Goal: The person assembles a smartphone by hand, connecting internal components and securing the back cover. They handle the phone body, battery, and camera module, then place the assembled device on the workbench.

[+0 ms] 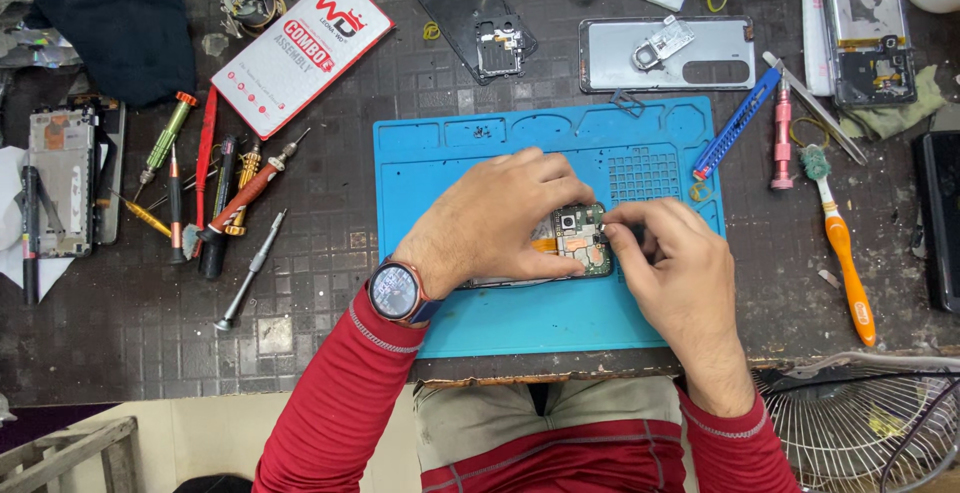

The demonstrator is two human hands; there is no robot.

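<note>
**Both hands on an opened phone**

Red sleeves lead up to two hands over a blue work mat. Left hand, with a wristwatch, lies curled over an opened phone at the mat's middle, pinning it down. Right hand pinches its fingertips at the green circuit board's right edge; whether they hold anything is unclear. Screwdrivers lie well to the left.
</note>
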